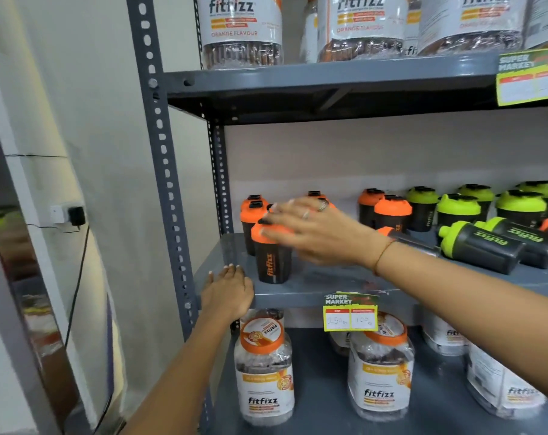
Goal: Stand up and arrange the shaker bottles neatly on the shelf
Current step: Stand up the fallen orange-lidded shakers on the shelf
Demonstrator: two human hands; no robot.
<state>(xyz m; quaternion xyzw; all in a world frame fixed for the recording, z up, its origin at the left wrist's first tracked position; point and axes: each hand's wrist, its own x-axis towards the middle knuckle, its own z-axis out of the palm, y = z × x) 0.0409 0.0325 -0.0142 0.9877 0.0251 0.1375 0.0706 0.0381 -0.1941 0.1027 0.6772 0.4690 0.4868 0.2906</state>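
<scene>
On the middle grey shelf (313, 293) an orange-lidded black shaker bottle (272, 262) stands upright near the front left. My right hand (316, 227) reaches over it with fingers spread and the thumb against its lid. My left hand (227, 291) rests flat on the shelf's front left edge and holds nothing. More orange-lidded shakers (250, 221) stand behind it, and others (391, 211) stand in the middle. Green-lidded shakers (457, 208) stand at the back right. Two green-lidded shakers (482, 246) lie on their sides at the right. An orange-lidded one (385, 231) lies partly hidden behind my wrist.
Large Fitfizz jars fill the shelf below (263, 372) and the shelf above (241, 26). A yellow price tag (351, 312) hangs from the middle shelf's front edge. The perforated metal post (166, 152) stands at the left, beside a wall with a plugged socket (68, 213).
</scene>
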